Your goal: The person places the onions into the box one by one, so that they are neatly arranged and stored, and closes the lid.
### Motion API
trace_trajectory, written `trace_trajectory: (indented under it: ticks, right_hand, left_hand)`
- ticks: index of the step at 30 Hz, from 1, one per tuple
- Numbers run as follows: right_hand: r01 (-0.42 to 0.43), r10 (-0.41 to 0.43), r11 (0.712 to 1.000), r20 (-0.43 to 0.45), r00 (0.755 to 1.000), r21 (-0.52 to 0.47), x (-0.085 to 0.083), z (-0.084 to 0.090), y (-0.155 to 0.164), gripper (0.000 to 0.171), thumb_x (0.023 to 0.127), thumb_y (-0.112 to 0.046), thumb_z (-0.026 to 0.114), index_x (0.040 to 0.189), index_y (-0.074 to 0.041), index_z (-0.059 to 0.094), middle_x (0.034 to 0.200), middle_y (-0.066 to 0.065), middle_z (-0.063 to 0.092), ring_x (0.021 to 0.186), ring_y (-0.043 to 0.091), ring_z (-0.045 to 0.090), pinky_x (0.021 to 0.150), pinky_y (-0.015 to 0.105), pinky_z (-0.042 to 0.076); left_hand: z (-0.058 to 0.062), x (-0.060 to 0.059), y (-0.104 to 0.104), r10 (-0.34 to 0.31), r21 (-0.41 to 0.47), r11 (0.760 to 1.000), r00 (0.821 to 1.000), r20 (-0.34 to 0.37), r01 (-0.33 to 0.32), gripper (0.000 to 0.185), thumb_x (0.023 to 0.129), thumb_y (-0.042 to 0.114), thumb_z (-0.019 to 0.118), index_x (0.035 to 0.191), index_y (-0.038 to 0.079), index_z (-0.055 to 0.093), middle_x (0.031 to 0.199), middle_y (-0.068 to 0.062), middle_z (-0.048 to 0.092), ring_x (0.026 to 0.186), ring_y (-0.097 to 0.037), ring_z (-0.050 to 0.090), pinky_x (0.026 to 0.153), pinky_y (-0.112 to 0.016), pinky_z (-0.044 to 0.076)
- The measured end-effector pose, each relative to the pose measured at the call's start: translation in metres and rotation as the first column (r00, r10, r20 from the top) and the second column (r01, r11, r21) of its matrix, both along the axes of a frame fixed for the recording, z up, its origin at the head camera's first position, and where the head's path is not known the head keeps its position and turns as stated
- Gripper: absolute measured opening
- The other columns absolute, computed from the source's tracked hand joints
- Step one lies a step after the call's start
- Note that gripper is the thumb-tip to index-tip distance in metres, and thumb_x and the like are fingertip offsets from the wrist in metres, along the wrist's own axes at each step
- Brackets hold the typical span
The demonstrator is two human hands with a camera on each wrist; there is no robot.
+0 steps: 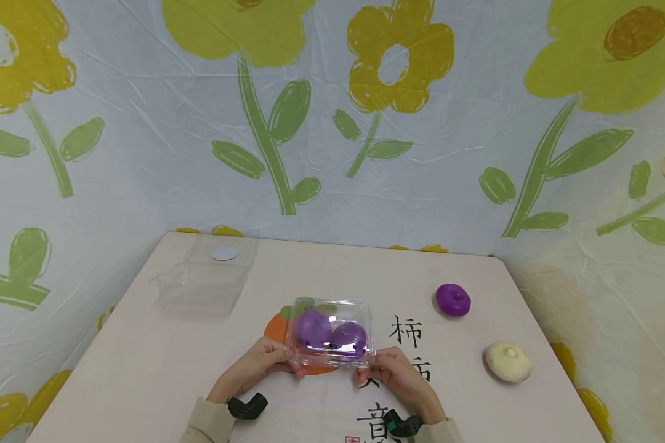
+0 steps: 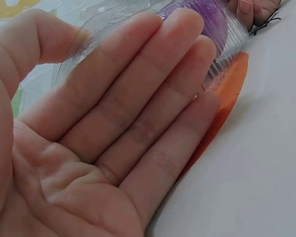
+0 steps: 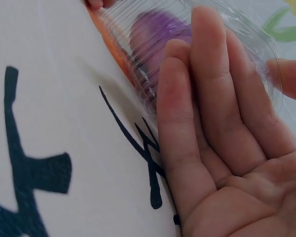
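A clear plastic clamshell box (image 1: 332, 301) with its lid down is at the middle of the table, and two round purple onions (image 1: 313, 328) show through it. My left hand (image 1: 263, 360) pinches its near left corner, thumb at the rim. At the near right corner, my right hand (image 1: 393, 369) pinches the rim the same way. Both wrist views show the left fingers (image 2: 138, 94) and right fingers (image 3: 212, 94) fairly straight against the box's ribbed wall. Another purple onion (image 1: 452, 300) and a cream-white onion (image 1: 508, 362) lie on the right.
A second clear box (image 1: 199, 289) stands at the back left, its lid (image 1: 238, 246) up and bearing a white oval label. The pale table mat (image 1: 144, 369) carries a printed orange fruit and black characters. Flowered cloth (image 1: 421, 184) hangs behind and at both sides.
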State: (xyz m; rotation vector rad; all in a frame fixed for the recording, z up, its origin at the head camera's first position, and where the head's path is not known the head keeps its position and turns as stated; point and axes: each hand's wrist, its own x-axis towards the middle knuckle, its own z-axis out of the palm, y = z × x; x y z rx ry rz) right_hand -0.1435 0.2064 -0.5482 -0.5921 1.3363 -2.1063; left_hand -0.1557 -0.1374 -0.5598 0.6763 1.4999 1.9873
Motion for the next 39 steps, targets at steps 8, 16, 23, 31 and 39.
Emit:
trace_trajectory:
  ticks: [8, 16, 23, 31, 39]
  right_hand:
    - [0.001, -0.001, 1.000, 0.010, 1.000, -0.026, -0.0007, 0.0010, -0.0014, 0.041, 0.099, 0.008, 0.030, 0.102, 0.003, 0.071, 0.097, 0.010, 0.074, 0.090, 0.017, 0.071, 0.090, 0.034, 0.056]
    - [-0.001, 0.001, 0.999, 0.007, 1.000, -0.034, -0.0013, 0.0005, -0.0015, 0.040, 0.099, 0.008, 0.031, 0.101, 0.003, 0.071, 0.097, 0.010, 0.075, 0.091, 0.018, 0.071, 0.090, 0.033, 0.056]
    - [-0.001, 0.001, 1.000, 0.008, 1.000, -0.019, -0.0017, 0.0009, -0.0019, 0.038, 0.099, 0.006, 0.033, 0.101, 0.003, 0.071, 0.096, 0.009, 0.075, 0.091, 0.018, 0.071, 0.090, 0.033, 0.056]
    - [0.028, -0.028, 1.000, 0.028, 0.999, 0.000, -0.0022, 0.0006, -0.0009, 0.037, 0.099, 0.005, 0.035, 0.101, 0.003, 0.072, 0.096, 0.010, 0.074, 0.090, 0.018, 0.071, 0.089, 0.033, 0.057]
    - [0.073, -0.075, 0.996, 0.024, 0.997, 0.054, -0.0060, 0.0037, -0.0006, 0.037, 0.101, 0.005, 0.036, 0.099, 0.003, 0.072, 0.094, 0.009, 0.074, 0.089, 0.019, 0.071, 0.089, 0.034, 0.057]
  left_hand:
    - [0.0009, 0.0008, 0.0002, 0.015, -0.002, 1.000, 1.000, 0.010, -0.015, 0.039, 0.104, 0.010, 0.047, 0.099, -0.025, 0.061, 0.094, -0.012, 0.075, 0.093, -0.024, 0.072, 0.091, -0.037, 0.056]
    - [0.0006, 0.0010, 0.0002, 0.023, 0.018, 1.000, 1.000, 0.019, -0.024, 0.036, 0.103, 0.006, 0.047, 0.101, -0.027, 0.059, 0.094, -0.010, 0.075, 0.093, -0.023, 0.072, 0.090, -0.035, 0.056]
    - [0.0009, 0.0017, 0.0001, 0.035, 0.006, 0.999, 0.999, 0.034, -0.035, 0.034, 0.103, 0.006, 0.046, 0.101, -0.024, 0.061, 0.095, -0.010, 0.074, 0.093, -0.023, 0.072, 0.091, -0.035, 0.056]
    - [0.0006, 0.0011, 0.0015, 0.042, 0.027, 0.999, 0.999, 0.034, -0.043, 0.032, 0.104, 0.007, 0.046, 0.101, -0.019, 0.065, 0.096, -0.011, 0.075, 0.094, -0.023, 0.072, 0.090, -0.038, 0.057]
    - [0.0026, 0.0006, 0.0017, 0.090, -0.030, 0.996, 0.992, 0.092, -0.087, 0.034, 0.105, 0.015, 0.047, 0.105, -0.012, 0.069, 0.101, -0.011, 0.074, 0.100, -0.025, 0.070, 0.094, -0.038, 0.055]
